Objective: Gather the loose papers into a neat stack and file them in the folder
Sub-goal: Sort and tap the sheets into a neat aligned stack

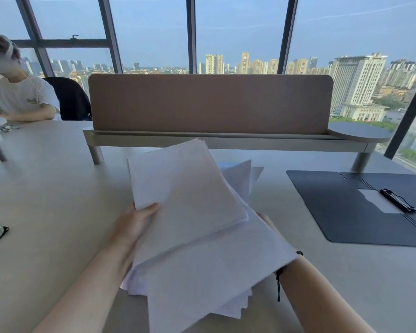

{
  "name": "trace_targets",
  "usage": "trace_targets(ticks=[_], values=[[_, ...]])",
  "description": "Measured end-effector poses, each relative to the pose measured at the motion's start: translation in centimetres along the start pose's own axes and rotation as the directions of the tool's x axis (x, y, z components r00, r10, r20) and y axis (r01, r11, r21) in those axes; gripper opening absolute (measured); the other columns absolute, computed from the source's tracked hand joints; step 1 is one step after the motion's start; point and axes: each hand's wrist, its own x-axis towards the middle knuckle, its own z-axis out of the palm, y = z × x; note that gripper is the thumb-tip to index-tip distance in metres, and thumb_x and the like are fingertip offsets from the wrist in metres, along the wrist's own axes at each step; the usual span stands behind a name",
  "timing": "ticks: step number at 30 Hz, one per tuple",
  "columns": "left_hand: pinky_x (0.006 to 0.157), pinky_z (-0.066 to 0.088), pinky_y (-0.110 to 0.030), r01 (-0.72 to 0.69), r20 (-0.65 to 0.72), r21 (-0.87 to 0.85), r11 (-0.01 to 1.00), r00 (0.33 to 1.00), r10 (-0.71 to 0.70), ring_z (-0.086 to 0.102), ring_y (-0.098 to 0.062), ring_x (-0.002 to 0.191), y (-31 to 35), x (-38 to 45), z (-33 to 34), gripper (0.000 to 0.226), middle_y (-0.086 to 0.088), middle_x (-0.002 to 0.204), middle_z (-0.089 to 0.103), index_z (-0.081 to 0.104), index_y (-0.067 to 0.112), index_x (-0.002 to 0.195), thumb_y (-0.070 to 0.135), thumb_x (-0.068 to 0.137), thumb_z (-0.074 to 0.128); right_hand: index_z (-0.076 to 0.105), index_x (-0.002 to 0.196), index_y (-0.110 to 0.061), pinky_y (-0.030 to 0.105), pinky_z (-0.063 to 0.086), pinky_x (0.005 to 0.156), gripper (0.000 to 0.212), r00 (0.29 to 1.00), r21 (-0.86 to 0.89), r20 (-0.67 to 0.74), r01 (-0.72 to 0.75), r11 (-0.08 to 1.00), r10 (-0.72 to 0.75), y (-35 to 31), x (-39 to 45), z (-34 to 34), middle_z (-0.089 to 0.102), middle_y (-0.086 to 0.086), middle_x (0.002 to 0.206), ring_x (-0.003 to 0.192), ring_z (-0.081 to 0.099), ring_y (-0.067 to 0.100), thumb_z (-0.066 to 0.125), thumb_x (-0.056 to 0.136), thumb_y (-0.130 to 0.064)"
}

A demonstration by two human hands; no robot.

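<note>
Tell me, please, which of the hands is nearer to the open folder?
The right hand: it sits under the right edge of the papers, just left of the folder. The left hand grips the papers' far-left side.

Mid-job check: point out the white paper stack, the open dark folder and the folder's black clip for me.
Fanned stack of white paper sheets (190, 212): head view, middle of the top sheet.
Open dark blue-grey folder (334, 207): head view, bare left flap.
Black spring clip inside the folder (397, 200): head view, middle of its bar.
</note>
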Motion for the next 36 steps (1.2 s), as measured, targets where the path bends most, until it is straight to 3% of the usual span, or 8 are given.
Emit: trace_targets(ticks=[2, 6, 12, 17, 21, 26, 29, 36], values=[[0.06, 0.058, -0.027, -0.07, 0.011, 0.06, 0.996, 0.997, 0.07, 0.072, -0.012, 0.061, 0.1, -0.1, 0.0, 0.013, 0.0, 0.076, 0.077, 0.071, 0.004, 0.095, 0.002, 0.081, 0.071, 0.073, 0.089, -0.009, 0.021, 0.054, 0.061, 0.025, 1.0, -0.097, 0.001, -0.002, 0.995, 0.002, -0.4, 0.2, -1.3, 0.07, 0.026, 0.082, 0.084, 0.069, 0.034, 0.055, 0.093, 0.009], [0.056, 0.057, -0.019, -0.116, 0.098, 0.151, 0.982, 0.99, 0.102, 0.073, -0.008, 0.063, 0.1, -0.8, -0.1, 0.013, 0.005, 0.077, 0.078, 0.07, 0.003, 0.097, -0.004, 0.088, 0.063, 0.073, 0.108, -0.004, 0.052, 0.061, 0.083, 0.028, 0.985, -0.219, 0.076, -0.134, 0.966, 0.154, 0.0, -0.6, -3.4, 0.077, 0.024, 0.107, 0.093, 0.075, 0.039, 0.05, 0.096, 0.007], [0.057, 0.053, -0.018, -0.169, 0.167, 0.272, 0.947, 0.978, 0.127, 0.072, -0.006, 0.067, -0.9, -2.4, 1.8, 0.026, 0.009, 0.078, 0.079, 0.072, 0.016, 0.091, 0.018, 0.066, 0.072, 0.074, 0.103, -0.014, 0.033, 0.053, 0.074, 0.024, 0.99, -0.33, -0.065, -0.138, 0.934, 0.123, 0.0, -1.0, -2.1, 0.073, 0.011, 0.095, 0.087, 0.068, 0.029, 0.061, 0.099, -0.035], [0.053, 0.047, -0.019, -0.169, 0.061, 0.4, 0.901, 0.986, 0.157, 0.067, -0.014, 0.071, -1.2, -4.1, 3.3, 0.016, 0.007, 0.079, 0.073, 0.067, 0.022, 0.088, 0.007, 0.084, 0.071, 0.073, 0.106, -0.007, 0.05, 0.059, 0.093, 0.019, 0.998, -0.284, -0.027, -0.067, 0.956, 0.061, 0.2, -1.6, -1.6, 0.077, 0.023, 0.109, 0.102, 0.073, 0.042, 0.058, 0.096, -0.002], [0.064, 0.051, -0.028, -0.124, -0.027, 0.581, 0.804, 0.985, 0.172, 0.069, -0.015, 0.077, -1.3, -4.7, 3.0, 0.014, 0.008, 0.082, 0.074, 0.069, 0.028, 0.09, 0.034, 0.078, 0.072, 0.074, 0.109, -0.01, 0.052, 0.06, 0.089, 0.024, 0.999, -0.227, -0.014, 0.039, 0.973, -0.043, 0.3, -2.3, -2.0, 0.079, 0.019, 0.105, 0.087, 0.075, 0.033, 0.056, 0.096, 0.001], [0.087, 0.057, -0.048, 0.016, -0.055, 0.13, 0.991, 0.998, -0.009, 0.071, -0.029, 0.096, 0.9, -5.0, 3.3, 0.066, -0.01, 0.113, 0.071, 0.051, 0.017, 0.125, 0.037, 0.072, 0.084, 0.071, 0.11, -0.014, 0.041, 0.063, 0.076, 0.023, 0.963, 0.025, 0.018, 0.267, 0.963, -0.268, -1.8, -3.8, -2.2, 0.081, 0.011, 0.099, 0.08, 0.077, 0.025, 0.053, 0.101, -0.002], [0.09, 0.057, -0.044, 0.112, 0.195, -0.053, 0.992, 0.976, -0.1, 0.072, -0.031, 0.102, 4.5, -5.7, 3.9, 0.047, -0.013, 0.113, 0.075, 0.066, 0.007, 0.122, 0.029, 0.082, 0.076, 0.068, 0.113, -0.013, 0.042, 0.062, 0.078, 0.021, 0.909, 0.045, 0.019, 0.416, 0.908, -0.417, -4.5, -4.8, -1.9, 0.079, 0.01, 0.103, 0.084, 0.076, 0.024, 0.053, 0.102, -0.005], [0.075, 0.058, -0.061, -0.433, 0.126, 0.222, 0.874, 0.901, 0.414, 0.074, -0.035, 0.092, 15.2, -7.6, 5.9, 0.028, -0.014, 0.098, 0.078, 0.079, 0.024, 0.088, 0.041, 0.066, 0.083, 0.061, 0.112, -0.015, 0.036, 0.063, 0.071, 0.013, 0.74, 0.088, -0.001, 0.67, 0.737, -0.672, -11.5, -6.5, -1.5, 0.078, -0.002, 0.091, 0.079, 0.074, 0.017, 0.054, 0.103, -0.008]])
